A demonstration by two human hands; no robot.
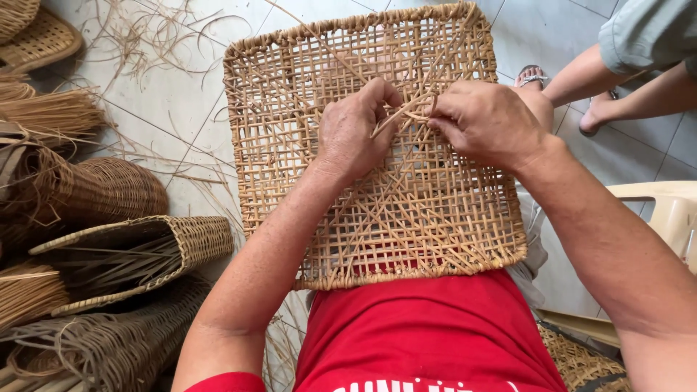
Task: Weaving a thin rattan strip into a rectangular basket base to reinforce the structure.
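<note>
A square open-weave rattan panel [406, 218] rests on my lap, leaning away from me over the tiled floor. My left hand [353, 131] lies on its middle with fingers curled, pinching a thin rattan strand [403, 115]. My right hand [485, 120] sits just to the right, fingertips closed on the same strand where it loops through the weave. Loose strands cross the panel diagonally.
Woven baskets [123, 254] and bundles of rattan strips [51, 112] are stacked at the left. Stray fibres litter the floor tiles [160, 87]. Another person's legs and sandalled feet [534, 76] are at the upper right. A cream plastic chair [668, 210] stands on the right.
</note>
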